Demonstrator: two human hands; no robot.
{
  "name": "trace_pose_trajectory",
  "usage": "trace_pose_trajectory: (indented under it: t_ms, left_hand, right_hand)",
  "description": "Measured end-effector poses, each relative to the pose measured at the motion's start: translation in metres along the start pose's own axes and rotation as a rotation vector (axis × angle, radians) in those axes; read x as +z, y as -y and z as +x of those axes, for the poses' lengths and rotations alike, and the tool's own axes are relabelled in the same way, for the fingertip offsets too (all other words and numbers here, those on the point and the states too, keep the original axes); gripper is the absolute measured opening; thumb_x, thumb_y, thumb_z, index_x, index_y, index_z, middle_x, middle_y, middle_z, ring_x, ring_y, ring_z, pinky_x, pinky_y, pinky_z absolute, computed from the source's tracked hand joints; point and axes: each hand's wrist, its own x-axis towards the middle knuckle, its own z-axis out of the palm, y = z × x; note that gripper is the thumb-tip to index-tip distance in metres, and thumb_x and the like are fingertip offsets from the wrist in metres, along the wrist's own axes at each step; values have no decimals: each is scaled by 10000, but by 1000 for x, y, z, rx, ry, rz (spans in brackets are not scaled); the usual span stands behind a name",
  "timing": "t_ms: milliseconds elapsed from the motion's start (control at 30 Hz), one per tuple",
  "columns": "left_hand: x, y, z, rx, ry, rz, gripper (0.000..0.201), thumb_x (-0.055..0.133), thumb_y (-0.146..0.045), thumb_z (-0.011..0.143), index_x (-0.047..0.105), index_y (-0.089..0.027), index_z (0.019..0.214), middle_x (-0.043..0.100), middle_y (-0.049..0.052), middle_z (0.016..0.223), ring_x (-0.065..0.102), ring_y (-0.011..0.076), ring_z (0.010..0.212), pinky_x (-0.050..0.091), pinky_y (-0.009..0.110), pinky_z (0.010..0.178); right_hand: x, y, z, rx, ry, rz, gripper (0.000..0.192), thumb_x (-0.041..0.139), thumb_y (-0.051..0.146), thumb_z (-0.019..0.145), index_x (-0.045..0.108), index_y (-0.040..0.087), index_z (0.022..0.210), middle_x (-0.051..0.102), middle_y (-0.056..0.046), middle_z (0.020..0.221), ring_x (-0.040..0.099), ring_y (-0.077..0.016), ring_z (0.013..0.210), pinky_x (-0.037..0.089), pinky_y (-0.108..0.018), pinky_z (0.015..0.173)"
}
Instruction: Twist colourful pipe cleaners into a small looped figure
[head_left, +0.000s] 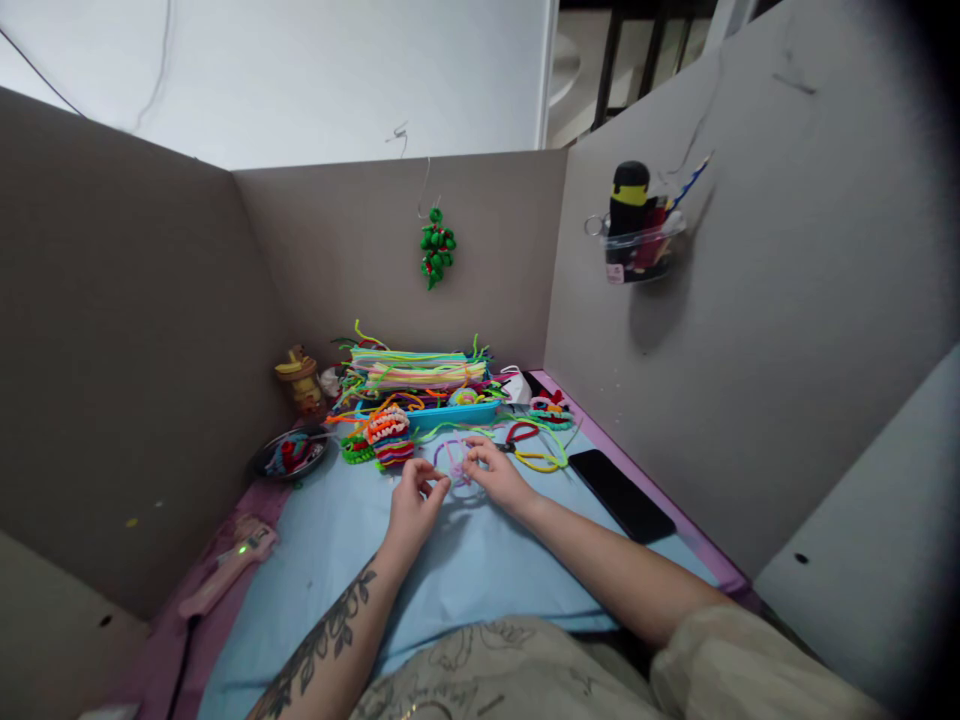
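A light purple pipe cleaner piece (455,464), bent into loops, is up off the blue cloth between my two hands. My right hand (493,472) pinches it from the right with thumb and forefinger. On the other side, my left hand (418,500) has its thumb and fingertips pressed together at the lower left edge of the loops. Whatever sits between those left fingertips is too small to make out. Just beyond my right hand lie red and yellow bent pipe cleaners (546,462). Striped and orange braided pieces (390,430) rest past my left hand.
Bundles of pipe cleaners (420,370) fill a blue tray (457,415) at the back. A dark bowl (259,463) and a pink glue gun (232,570) are left; a black phone (622,495) is right. Grey panels (405,185) enclose three sides, with a hanging cup (637,258).
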Motion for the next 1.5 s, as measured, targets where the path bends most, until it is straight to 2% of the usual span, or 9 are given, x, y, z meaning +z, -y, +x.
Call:
trace_pose_trajectory:
  t_ms: [67, 233, 500, 767, 900, 1067, 1300, 1400, 1500]
  left_hand:
    - [2, -2, 0, -66, 12, -93, 330, 625, -317, 688, 411, -193, 906, 625, 10, 743, 570, 121, 607, 398, 222, 543]
    - [5, -7, 2, -207, 72, -307, 521, 682, -314, 635, 378, -189, 1040, 616, -13, 687, 526, 86, 484, 367, 191, 470]
    - [6, -4, 1, -217, 59, -398, 401, 683, -310, 638, 427, -189, 921, 591, -39, 600, 558, 99, 528, 392, 192, 518]
    - [4, -8, 1, -157, 114, -289, 328, 648, -335, 673, 553, -143, 922, 600, 7, 659, 545, 113, 568, 384, 213, 524]
    - [5, -3, 0, -135, 84, -207, 371, 678, -328, 636, 555, -145, 936, 596, 13, 703, 509, 97, 535, 369, 207, 495]
    - [4, 1, 0, -83, 18, -119, 318, 657, -336, 649, 564, -149, 889, 533, -24, 629, 411, 69, 480, 312, 191, 454]
    - [1, -2, 4, -131, -27, -134, 322, 656, -348, 634, 536, -149, 858, 489, -50, 577, 376, 62, 456, 286, 186, 447]
    - [2, -2, 3, -142, -14, -146, 332, 668, -339, 618, 530, -149, 853, 490, -48, 584, 397, 64, 466, 301, 186, 454]
    - [3, -2, 2, -143, 7, -160, 347, 674, -326, 612, 515, -154, 868, 483, -54, 583, 397, 62, 461, 299, 184, 451]
  right_hand:
    - [2, 1, -1, -9, 15, -4, 155, 580, 300, 744, 588, 172, 657, 481, -75, 1101, 422, -197, 1138, 281, -334, 980]
    - [7, 3, -3, -1, 18, 43, 157, 590, 314, 737, 590, 172, 670, 478, -77, 1108, 434, -196, 1128, 286, -329, 977]
    - [9, 1, -6, 12, 43, 119, 195, 610, 368, 720, 611, 175, 699, 487, -65, 1089, 453, -201, 1093, 291, -343, 973]
    - [11, -2, -5, 43, 20, 200, 226, 628, 388, 692, 596, 166, 662, 491, -68, 1076, 469, -206, 1061, 331, -365, 942]
    - [14, -2, -5, 58, 15, 215, 233, 633, 387, 685, 576, 165, 645, 491, -71, 1071, 492, -203, 1029, 359, -356, 914]
    - [16, -8, -4, 64, 9, 141, 221, 614, 375, 706, 568, 167, 648, 501, -68, 1062, 504, -192, 1007, 397, -320, 858]
    - [-2, 0, -4, -168, -168, -134, 105, 548, 225, 758, 579, 189, 852, 524, -34, 843, 519, -160, 791, 438, -301, 740]
    - [-7, 2, -6, -300, -125, -256, 223, 505, 183, 785, 585, 217, 991, 526, -53, 911, 515, -179, 851, 430, -335, 800]
    - [-8, 0, -6, -354, -78, -329, 245, 492, 176, 796, 608, 249, 1000, 538, -66, 933, 502, -209, 929, 412, -374, 852]
